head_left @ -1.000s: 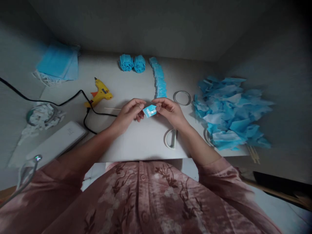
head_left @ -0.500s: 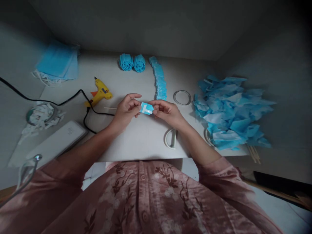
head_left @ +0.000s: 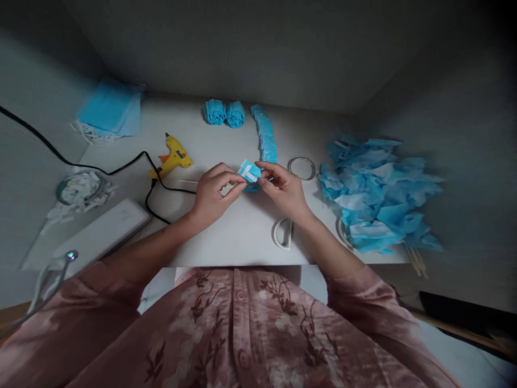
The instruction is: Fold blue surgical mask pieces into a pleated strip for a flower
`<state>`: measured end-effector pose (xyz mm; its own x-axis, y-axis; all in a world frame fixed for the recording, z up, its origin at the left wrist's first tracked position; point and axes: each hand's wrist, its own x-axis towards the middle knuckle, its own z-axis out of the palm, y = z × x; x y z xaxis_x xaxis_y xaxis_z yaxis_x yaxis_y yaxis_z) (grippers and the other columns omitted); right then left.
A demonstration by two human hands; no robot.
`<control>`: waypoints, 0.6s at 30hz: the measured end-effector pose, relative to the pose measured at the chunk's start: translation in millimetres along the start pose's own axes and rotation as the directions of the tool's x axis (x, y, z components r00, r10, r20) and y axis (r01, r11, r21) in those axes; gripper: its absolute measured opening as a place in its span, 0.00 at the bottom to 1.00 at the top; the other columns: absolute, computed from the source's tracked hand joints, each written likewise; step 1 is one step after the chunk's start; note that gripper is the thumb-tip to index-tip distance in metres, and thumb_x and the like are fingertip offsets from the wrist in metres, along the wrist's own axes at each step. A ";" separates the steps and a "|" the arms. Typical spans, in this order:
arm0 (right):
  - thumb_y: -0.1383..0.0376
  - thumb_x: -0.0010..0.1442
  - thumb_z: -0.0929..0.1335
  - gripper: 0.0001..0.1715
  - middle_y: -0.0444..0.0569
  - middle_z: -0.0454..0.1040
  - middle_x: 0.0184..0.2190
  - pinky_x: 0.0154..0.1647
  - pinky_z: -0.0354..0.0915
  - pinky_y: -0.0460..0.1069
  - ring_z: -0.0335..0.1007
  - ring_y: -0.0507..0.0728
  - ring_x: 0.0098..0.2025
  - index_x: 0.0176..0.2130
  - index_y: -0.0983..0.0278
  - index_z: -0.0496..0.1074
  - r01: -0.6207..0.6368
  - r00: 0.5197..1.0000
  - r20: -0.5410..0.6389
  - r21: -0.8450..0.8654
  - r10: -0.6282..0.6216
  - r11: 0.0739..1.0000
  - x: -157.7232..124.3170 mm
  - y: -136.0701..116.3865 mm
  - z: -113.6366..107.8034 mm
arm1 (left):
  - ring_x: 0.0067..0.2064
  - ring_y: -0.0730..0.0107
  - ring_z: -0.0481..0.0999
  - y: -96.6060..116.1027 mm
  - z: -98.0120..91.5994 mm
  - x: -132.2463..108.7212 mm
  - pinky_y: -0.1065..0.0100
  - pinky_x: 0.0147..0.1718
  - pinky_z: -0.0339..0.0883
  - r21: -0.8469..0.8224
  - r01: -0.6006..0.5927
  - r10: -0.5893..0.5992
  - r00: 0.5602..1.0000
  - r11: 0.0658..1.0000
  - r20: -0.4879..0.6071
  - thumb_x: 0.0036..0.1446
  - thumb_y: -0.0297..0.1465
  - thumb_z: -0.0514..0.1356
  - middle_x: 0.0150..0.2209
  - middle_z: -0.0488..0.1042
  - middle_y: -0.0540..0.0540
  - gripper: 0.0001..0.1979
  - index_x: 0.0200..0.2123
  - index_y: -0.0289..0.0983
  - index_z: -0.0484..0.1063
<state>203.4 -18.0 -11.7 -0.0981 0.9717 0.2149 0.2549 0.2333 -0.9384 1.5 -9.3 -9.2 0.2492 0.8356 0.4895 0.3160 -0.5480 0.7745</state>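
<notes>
A small folded blue piece with a white strip on it [head_left: 250,171] is held between my two hands, above the middle of the table. My left hand [head_left: 218,189] pinches its left corner between thumb and fingers. The fingertips of my right hand [head_left: 283,188] close on its right edge. Just behind lies a curved row of overlapping blue folded pieces [head_left: 265,132], its near end partly hidden by the held piece and my fingers. Two blue rosettes [head_left: 215,112] sit side by side at the back of the table.
A yellow glue gun [head_left: 173,155] with black cord, blue masks [head_left: 109,110], white scraps [head_left: 81,188] and a white box [head_left: 103,231] are on the left. A ring [head_left: 302,168], a D-shaped roll [head_left: 282,234] and a large blue pile [head_left: 379,188] lie to the right.
The held piece has tilted and moved slightly right and up, with my hands shifting along. More blue material shows beneath it. The whole view has shifted a little.
</notes>
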 end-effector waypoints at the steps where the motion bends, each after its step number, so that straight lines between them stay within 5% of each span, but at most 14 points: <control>1: 0.60 0.60 0.70 0.21 0.45 0.76 0.35 0.40 0.68 0.49 0.70 0.53 0.36 0.52 0.60 0.76 0.014 1.000 -0.005 -0.042 -0.014 0.999 -0.6 -5.2 0.1 | 0.32 0.71 0.69 -0.2 0.4 0.2 0.68 0.33 0.61 0.001 0.002 -0.002 1.000 1.000 0.000 0.58 0.28 0.63 0.32 0.75 0.48 0.04 0.31 0.40 0.79; 8: 0.62 0.60 0.69 0.21 0.46 0.79 0.37 0.41 0.70 0.49 0.72 0.53 0.37 0.53 0.60 0.76 0.085 0.995 0.060 -0.141 -0.077 0.986 3.7 -30.3 4.7 | 0.30 0.73 0.68 -4.4 3.2 1.9 0.71 0.29 0.58 -0.034 0.029 -0.029 0.999 0.999 -0.024 0.56 0.25 0.63 0.30 0.73 0.49 0.06 0.34 0.40 0.80; 18: 0.63 0.61 0.69 0.23 0.47 0.79 0.38 0.43 0.72 0.49 0.73 0.53 0.37 0.56 0.60 0.75 0.130 0.991 0.035 -0.175 -0.126 0.976 6.4 -10.8 13.9 | 0.29 0.74 0.66 -17.7 9.0 0.9 0.71 0.29 0.57 -0.074 0.091 -0.091 0.996 0.993 -0.001 0.55 0.26 0.64 0.27 0.69 0.52 0.04 0.33 0.39 0.79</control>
<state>186.6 -14.7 -4.0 -0.1635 0.9326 0.3216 0.4044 0.3608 -0.8404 4.3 0.8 -26.1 0.2188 0.8820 0.4174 0.2688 -0.4657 0.8431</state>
